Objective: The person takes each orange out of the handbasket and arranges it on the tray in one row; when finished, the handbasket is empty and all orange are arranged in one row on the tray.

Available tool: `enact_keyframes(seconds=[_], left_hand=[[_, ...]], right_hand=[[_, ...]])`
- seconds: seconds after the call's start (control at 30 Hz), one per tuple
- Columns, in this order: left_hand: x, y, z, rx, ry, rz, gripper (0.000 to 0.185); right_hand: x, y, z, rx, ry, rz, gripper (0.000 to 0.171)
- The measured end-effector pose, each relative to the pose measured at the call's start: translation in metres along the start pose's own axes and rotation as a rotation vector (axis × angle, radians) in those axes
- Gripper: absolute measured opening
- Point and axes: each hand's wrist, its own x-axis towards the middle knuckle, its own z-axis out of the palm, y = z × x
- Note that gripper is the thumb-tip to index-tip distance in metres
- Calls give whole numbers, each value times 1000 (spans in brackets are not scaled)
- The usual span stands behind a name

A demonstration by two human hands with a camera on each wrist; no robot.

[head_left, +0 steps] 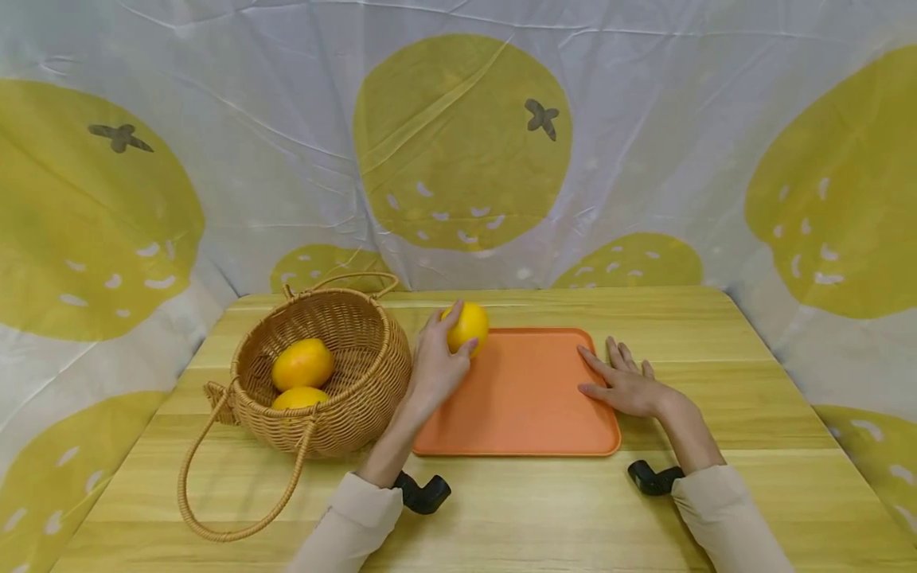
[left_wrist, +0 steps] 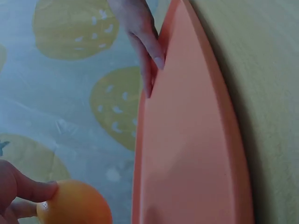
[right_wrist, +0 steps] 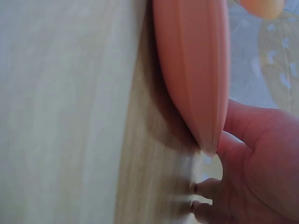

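My left hand [head_left: 438, 360] holds a smooth yellow-orange fruit [head_left: 473, 325] between thumb and fingers, above the back left corner of an orange tray [head_left: 530, 398]. In the left wrist view the same fruit [left_wrist: 77, 205] shows at the bottom, with the thumb against its side. At the tray's right edge, my right hand [head_left: 630, 386] rests with fingers spread; its thumb and forefinger reach over the rim, and other fingers touch the table. Two similar fruits, one [head_left: 303, 364] behind the other [head_left: 299, 398], lie in a wicker basket [head_left: 358, 418] left of the tray.
One basket handle [head_left: 189, 493] hangs down onto the wooden table [head_left: 516, 517] in front; the other handle [head_left: 358, 275] leans toward the back. A fruit-patterned curtain [head_left: 630, 159] stands behind the table. Black wrist mounts [head_left: 426, 495] stick out beside both forearms.
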Motion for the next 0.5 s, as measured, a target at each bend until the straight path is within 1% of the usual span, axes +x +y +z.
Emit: enact_keyframes(seconds=[0.1,0.23,0.43,0.5], left_hand=[[3,-11,10,8,27,-48,64],[5,-23,20,20,32,-108,68],[5,-31,25,99,33,-110,64],[6,-32,25,102,25,-98,62]], right_hand=[[1,1,0,-3,-2,1,80],[1,3,1,2,1,-1,81],[0,3,1,7,5,-7,81],[0,1,1,4,5,-7,81]])
